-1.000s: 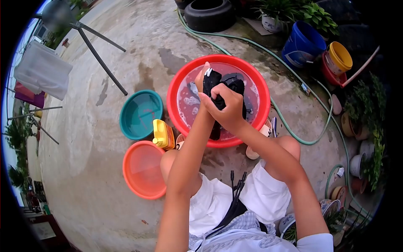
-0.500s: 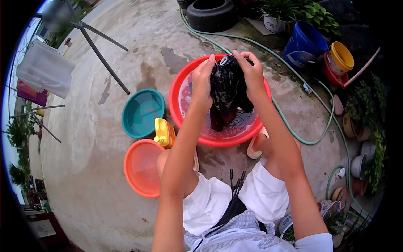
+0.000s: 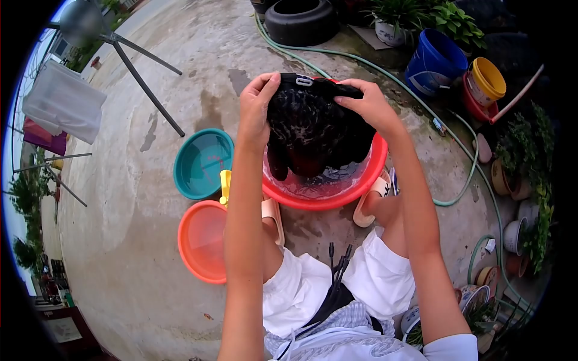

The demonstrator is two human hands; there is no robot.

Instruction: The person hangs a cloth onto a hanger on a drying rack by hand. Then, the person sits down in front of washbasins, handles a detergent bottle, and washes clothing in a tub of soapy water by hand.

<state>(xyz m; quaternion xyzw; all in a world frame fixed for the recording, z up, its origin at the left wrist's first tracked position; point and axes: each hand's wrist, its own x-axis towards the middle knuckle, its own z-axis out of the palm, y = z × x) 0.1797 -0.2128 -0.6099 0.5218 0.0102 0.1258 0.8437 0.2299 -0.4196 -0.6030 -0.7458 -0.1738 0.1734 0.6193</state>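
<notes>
A wet black garment with streaks of suds hangs spread out between my two hands over a red basin. Its band-like top edge carries a small whitish loop or tag. My left hand is closed on the left end of that edge, thumb on top. At the other end, my right hand pinches the cloth between thumb and fingers. Soapy water shows in the basin under the garment, which covers much of the basin's far side.
To the left are a teal basin, an orange basin and a yellow jug, partly behind my left arm. A green hose curves past the right side. Blue and yellow buckets stand at the upper right.
My hands have moved apart, the left one farther left. The garment, bunched between them before, is now stretched wide along its top edge.
</notes>
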